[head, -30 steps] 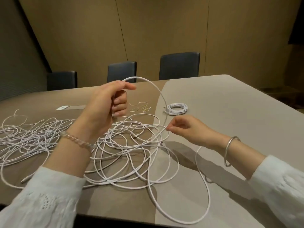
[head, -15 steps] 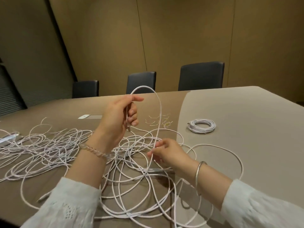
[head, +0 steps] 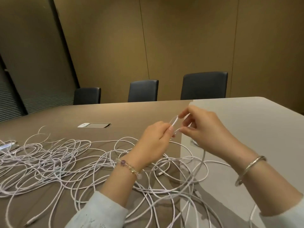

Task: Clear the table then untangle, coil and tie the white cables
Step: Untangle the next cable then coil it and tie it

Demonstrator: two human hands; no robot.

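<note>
Both your hands pinch a short loop of thin white cable: left hand (head: 154, 139), right hand (head: 204, 129). Pull hard and the white cable tangle (head: 69, 162) at eight o'clock on the brown desk (head: 131, 112) could knot tighter.

An office meeting room.

A long conference table (head: 246, 116), part brown and part pale grey, fills the foreground, with a flush cable-access hatch (head: 94, 125) set into its top. Three dark, high-backed chairs (head: 204, 85) stand along its far edge, pushed in close. Behind them runs a plain wall of tan panels (head: 189, 43) with thin vertical seams, and a dark slatted panel (head: 11, 99) at the left.
</note>
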